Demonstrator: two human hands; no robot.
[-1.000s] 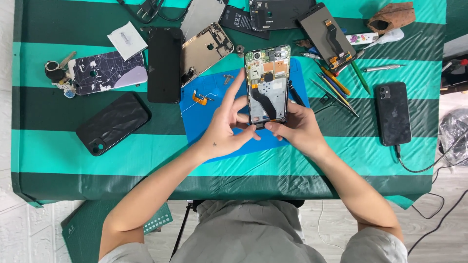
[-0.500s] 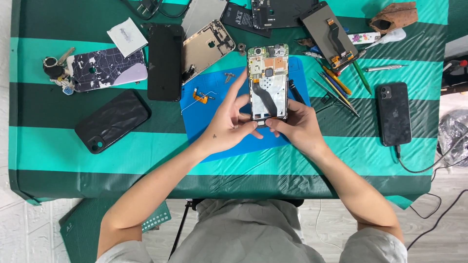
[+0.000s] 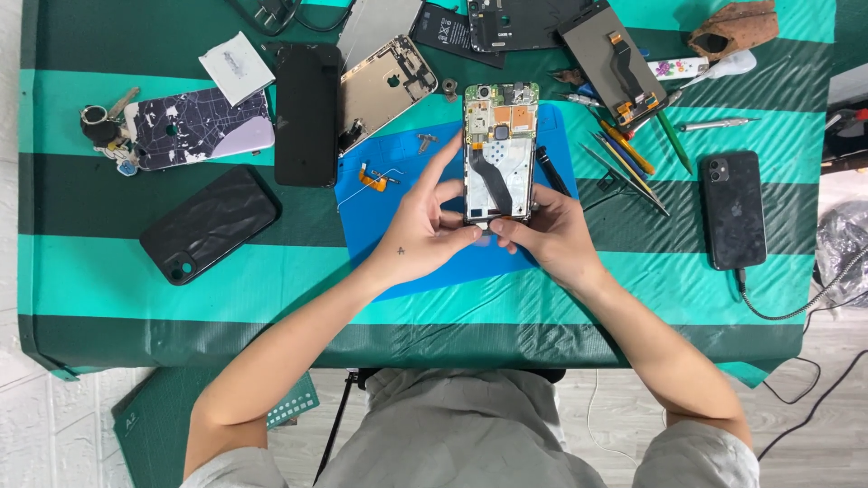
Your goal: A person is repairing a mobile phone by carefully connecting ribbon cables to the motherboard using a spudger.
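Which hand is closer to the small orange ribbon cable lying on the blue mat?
Left. The left hand lies just below and right of the orange ribbon cable; the right hand is farther off, beyond the opened phone.

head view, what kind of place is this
Likely a phone repair bench: both hands, left hand and right hand, hold an opened phone on a blue mat, with loose screen parts and hand tools nearby.

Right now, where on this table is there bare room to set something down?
The striped cloth lies bare along the near edge, below the black phone case, and between the right hand and the charging black phone. The far edge is crowded with phone parts and tools.
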